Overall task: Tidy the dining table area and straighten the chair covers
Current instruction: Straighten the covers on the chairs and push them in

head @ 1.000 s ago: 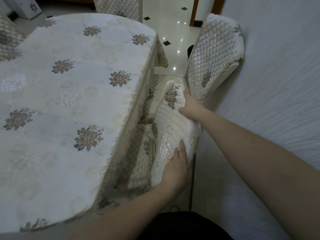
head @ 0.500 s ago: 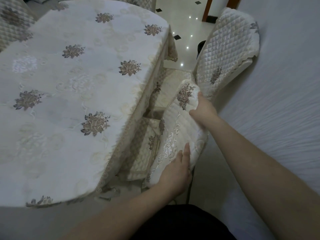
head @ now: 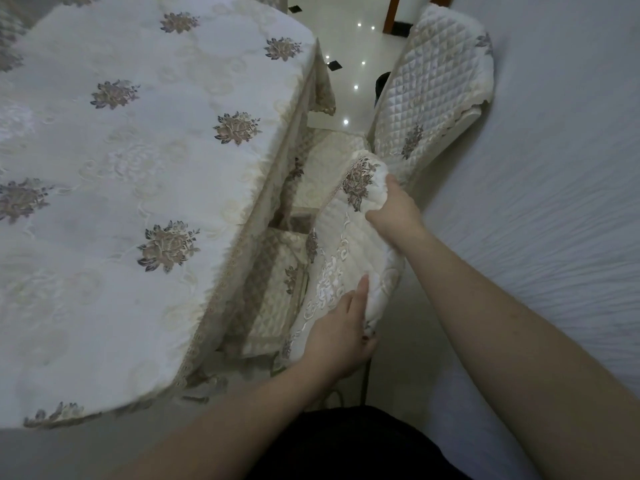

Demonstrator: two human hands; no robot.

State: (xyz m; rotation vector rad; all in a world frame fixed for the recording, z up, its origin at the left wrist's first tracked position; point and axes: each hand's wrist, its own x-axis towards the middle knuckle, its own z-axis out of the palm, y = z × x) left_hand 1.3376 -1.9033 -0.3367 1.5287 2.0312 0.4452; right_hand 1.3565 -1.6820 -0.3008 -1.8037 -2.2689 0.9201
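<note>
A cream quilted chair cover (head: 349, 244) with embroidered flowers sits over the back of the near chair, which is pushed in beside the table. My left hand (head: 341, 332) grips the cover's lower near corner, thumb on the outside. My right hand (head: 394, 211) holds its upper far corner, fingers closed into the fabric. The chair's quilted seat (head: 277, 292) shows beneath, partly under the table edge. A second chair with a matching cover (head: 433, 98) stands farther along, close to the wall.
The dining table (head: 138, 202) under a cream flowered tablecloth fills the left. A white textured wall (head: 554, 202) runs along the right, leaving a narrow gap. Glossy tiled floor (head: 346, 81) and a wooden door frame (head: 393, 15) lie beyond.
Both hands stay on the same cover; the right hand has curled tighter onto the top corner. My view has drifted slightly, shifting the scene right and down.
</note>
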